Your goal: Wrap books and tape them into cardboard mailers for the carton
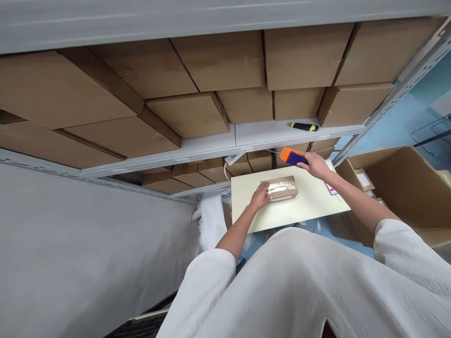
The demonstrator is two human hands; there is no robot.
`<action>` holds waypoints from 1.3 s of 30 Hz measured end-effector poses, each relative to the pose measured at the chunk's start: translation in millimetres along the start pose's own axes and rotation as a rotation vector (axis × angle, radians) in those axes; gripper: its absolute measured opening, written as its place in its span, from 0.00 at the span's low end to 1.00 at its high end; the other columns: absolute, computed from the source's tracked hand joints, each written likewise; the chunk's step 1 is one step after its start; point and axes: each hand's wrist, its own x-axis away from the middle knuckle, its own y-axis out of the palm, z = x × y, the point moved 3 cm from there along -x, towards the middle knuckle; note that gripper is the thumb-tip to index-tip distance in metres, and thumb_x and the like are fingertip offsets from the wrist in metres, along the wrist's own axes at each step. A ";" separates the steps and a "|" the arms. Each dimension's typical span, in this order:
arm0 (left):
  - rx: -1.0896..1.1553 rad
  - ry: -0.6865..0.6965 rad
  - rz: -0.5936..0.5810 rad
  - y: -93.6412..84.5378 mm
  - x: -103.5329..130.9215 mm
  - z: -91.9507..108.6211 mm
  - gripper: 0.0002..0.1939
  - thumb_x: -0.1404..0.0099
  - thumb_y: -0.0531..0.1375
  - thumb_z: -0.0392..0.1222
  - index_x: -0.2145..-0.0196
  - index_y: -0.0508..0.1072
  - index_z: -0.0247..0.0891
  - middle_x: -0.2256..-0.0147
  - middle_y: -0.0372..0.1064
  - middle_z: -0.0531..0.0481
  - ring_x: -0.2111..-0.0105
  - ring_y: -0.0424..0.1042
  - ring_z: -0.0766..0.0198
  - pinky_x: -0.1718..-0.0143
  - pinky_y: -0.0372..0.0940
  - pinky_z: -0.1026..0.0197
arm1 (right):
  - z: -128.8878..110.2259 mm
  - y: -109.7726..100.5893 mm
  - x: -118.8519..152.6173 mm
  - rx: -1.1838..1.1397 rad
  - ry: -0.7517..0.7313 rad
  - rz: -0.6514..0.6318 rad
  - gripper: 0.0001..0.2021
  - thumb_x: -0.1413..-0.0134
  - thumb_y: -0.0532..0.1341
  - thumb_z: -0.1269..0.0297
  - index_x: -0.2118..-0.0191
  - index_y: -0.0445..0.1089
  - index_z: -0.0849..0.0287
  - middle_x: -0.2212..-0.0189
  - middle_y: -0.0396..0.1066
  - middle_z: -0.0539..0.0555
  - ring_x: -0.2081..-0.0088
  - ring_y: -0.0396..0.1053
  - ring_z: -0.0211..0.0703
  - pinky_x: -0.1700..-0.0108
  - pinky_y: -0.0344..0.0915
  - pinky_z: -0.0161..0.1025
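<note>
A small cardboard box [281, 188], wrapped across its top in shiny clear tape, is seen lying flat on the pale yellow tabletop [310, 206], just right of the frame's centre. The left hand [260, 196] is laid against the box's left end, fingers spread lightly over its edge, so the box is being pressed rather than lifted. Above and to the right, an orange-and-blue tape dispenser [291, 156] is gripped by the right hand [316, 165], fingers closed firmly round its handle; the tool is held clear of the box, just beyond the tabletop's far edge. Both forearms are bare below white sleeves [405, 263], which fill the lower half of the frame.

Behind the tabletop, grey metal shelving [225, 145] is stacked with large brown cartons [218, 61] across the whole upper part of the frame. A black-and-yellow utility knife [303, 126] is left lying on the shelf, right of centre. An open carton [405, 188] is seen at the right edge.
</note>
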 end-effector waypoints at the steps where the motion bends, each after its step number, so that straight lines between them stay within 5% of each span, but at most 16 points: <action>1: 0.007 0.004 0.007 0.4 0.3 0.3 0.44 0.29 0.65 0.39 0.21 0.56 0.42 0.21 0.54 0.38 0.19 0.50 0.42 0.19 0.50 0.39 | -12.1 -6.9 -12.0 0.021 -0.042 0.044 0.27 0.21 0.50 0.42 0.40 0.70 0.60 0.47 0.78 0.70 0.49 0.72 0.66 0.49 0.67 0.53; 6: 0.019 0.029 0.035 1.9 3.5 4.9 0.42 0.29 0.65 0.37 0.21 0.57 0.42 0.21 0.55 0.37 0.20 0.51 0.44 0.20 0.53 0.38 | -49.2 -29.9 -83.2 0.089 -0.175 0.174 0.28 0.19 0.46 0.46 0.32 0.66 0.61 0.40 0.73 0.72 0.41 0.67 0.69 0.41 0.66 0.59; 12: 0.046 0.049 0.062 1.0 7.1 11.5 0.40 0.30 0.63 0.34 0.23 0.61 0.41 0.22 0.58 0.37 0.20 0.54 0.45 0.21 0.57 0.39 | -61.5 -26.2 -151.5 0.092 -0.228 0.186 0.28 0.20 0.47 0.51 0.27 0.63 0.62 0.37 0.70 0.71 0.40 0.65 0.68 0.34 0.64 0.63; 22: 0.007 0.064 0.048 3.7 8.2 12.2 0.38 0.29 0.62 0.34 0.24 0.61 0.40 0.22 0.57 0.37 0.20 0.52 0.44 0.22 0.57 0.39 | -56.6 -10.7 -178.0 0.171 -0.126 0.137 0.30 0.26 0.54 0.56 0.25 0.63 0.62 0.35 0.66 0.72 0.39 0.61 0.72 0.35 0.61 0.68; 26: 0.004 0.061 0.044 2.5 8.0 12.0 0.39 0.29 0.62 0.34 0.23 0.61 0.40 0.22 0.57 0.37 0.20 0.52 0.44 0.22 0.56 0.39 | -59.9 -15.3 -160.2 0.172 -0.146 0.222 0.34 0.28 0.56 0.54 0.22 0.59 0.57 0.30 0.61 0.70 0.35 0.58 0.74 0.34 0.60 0.70; 30: 0.007 0.076 0.033 0.2 9.0 10.3 0.38 0.28 0.62 0.36 0.23 0.61 0.41 0.22 0.57 0.37 0.21 0.53 0.44 0.24 0.58 0.40 | -57.4 -10.7 -114.6 0.108 -0.094 0.273 0.33 0.29 0.56 0.57 0.23 0.59 0.56 0.28 0.59 0.69 0.32 0.57 0.73 0.32 0.57 0.68; 39: -0.034 0.030 0.124 -0.7 9.2 28.5 0.37 0.28 0.59 0.39 0.23 0.61 0.45 0.25 0.60 0.37 0.24 0.56 0.39 0.24 0.50 0.33 | 0.6 66.4 50.3 0.008 0.266 -0.142 0.29 0.31 0.55 0.64 0.27 0.68 0.58 0.32 0.68 0.69 0.35 0.63 0.70 0.35 0.63 0.61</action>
